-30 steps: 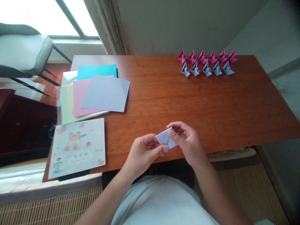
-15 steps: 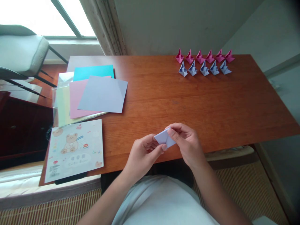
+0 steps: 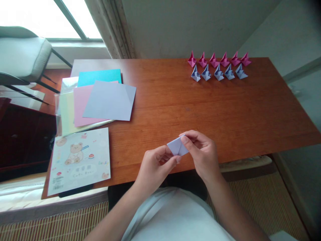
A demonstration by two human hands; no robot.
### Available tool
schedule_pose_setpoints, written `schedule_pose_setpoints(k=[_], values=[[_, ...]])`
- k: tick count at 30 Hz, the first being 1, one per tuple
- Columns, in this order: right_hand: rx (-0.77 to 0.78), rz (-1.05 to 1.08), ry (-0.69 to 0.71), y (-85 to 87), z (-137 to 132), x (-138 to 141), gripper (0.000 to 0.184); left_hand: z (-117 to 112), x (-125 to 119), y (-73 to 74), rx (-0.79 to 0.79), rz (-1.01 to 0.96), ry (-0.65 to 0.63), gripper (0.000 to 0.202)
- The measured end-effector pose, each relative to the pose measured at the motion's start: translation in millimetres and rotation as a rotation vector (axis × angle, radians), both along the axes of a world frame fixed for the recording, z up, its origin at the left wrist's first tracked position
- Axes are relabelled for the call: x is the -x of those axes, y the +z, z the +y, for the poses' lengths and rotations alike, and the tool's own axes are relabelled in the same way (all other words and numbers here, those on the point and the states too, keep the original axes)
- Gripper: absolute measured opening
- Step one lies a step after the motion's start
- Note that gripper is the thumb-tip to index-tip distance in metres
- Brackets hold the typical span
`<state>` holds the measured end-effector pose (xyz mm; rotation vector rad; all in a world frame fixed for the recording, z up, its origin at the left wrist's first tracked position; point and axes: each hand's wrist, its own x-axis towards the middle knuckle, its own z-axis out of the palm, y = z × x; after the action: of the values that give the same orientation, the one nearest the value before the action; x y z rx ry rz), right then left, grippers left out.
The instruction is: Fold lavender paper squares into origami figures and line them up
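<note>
A small folded piece of pale lavender paper [image 3: 175,146] is held between both hands, above the front edge of the wooden table [image 3: 160,107]. My left hand [image 3: 155,164] pinches its lower left side, the thumb lying near the bottom corner. With thumb and fingers, my right hand [image 3: 200,149] grips the upper right corner. A crease or flap edge runs across the paper's face. Its underside and the fingertips behind it are hidden.
At the back right stand a row of pink origami pieces [image 3: 214,61] and a row of lavender ones [image 3: 218,73]. On the left lie a lavender sheet [image 3: 110,100], a pink sheet [image 3: 81,107], a teal sheet [image 3: 100,77] and a bear-printed sheet [image 3: 80,160].
Both hands have shifted slightly to the right with the folded paper. The right thumb sits nearer the paper's upper corner, so more of the paper's face shows.
</note>
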<state>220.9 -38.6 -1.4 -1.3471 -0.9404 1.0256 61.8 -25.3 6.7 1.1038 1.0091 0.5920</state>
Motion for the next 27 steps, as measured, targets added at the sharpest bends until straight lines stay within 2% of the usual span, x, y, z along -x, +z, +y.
schedule_pose_setpoints(k=[7, 16, 23, 27], values=[[-0.024, 0.018, 0.051, 5.9, -1.3, -0.7, 0.007, 0.5, 1.1, -0.1, 0.080, -0.069, 0.028, 0.021], [-0.021, 0.059, -0.024, -0.4, 1.1, 0.7, 0.009, -0.6, 1.3, 0.0, 0.015, 0.003, 0.038, 0.022], [-0.046, -0.069, -0.019, 4.5, 0.4, 0.9, 0.010, -1.1, 0.6, 0.9, 0.137, -0.076, 0.072, 0.025], [-0.017, 0.007, -0.027, 0.2, 1.3, 1.2, 0.011, -0.4, -0.1, 2.3, 0.181, -0.107, 0.098, 0.026]])
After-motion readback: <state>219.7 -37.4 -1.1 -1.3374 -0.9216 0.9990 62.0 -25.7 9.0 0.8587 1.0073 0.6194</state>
